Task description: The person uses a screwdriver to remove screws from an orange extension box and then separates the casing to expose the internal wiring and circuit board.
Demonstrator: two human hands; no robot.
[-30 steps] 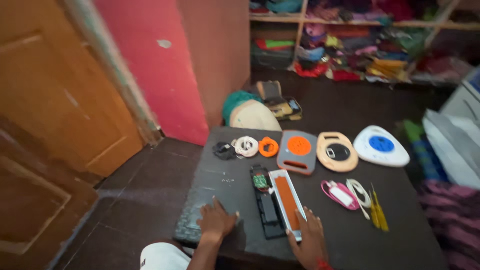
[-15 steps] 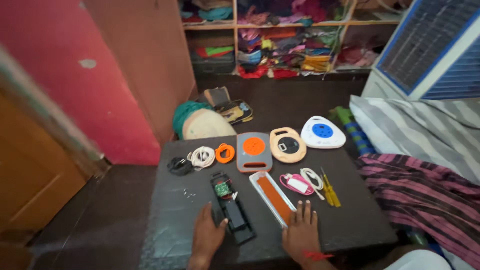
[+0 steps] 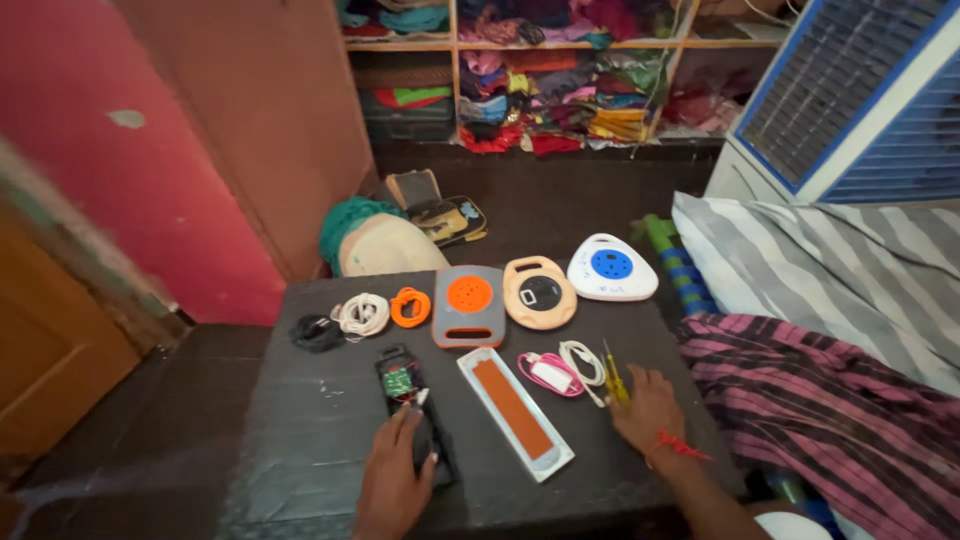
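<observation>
Behind the dark table (image 3: 300, 450) – shelves of folded cloth (image 3: 560, 90), an air cooler (image 3: 850, 100), a striped mattress (image 3: 830, 270).

Right hand (image 3: 648, 410) has shifted toward 3 o'clock, off the long white tray with orange insert (image 3: 515, 411), onto the desk (image 3: 300, 430) beside the yellow screwdriver (image 3: 614, 376).

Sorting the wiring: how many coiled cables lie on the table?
5: black coil, white coil and orange coil at the back left; pink coil and white coil beside the right hand.
</observation>
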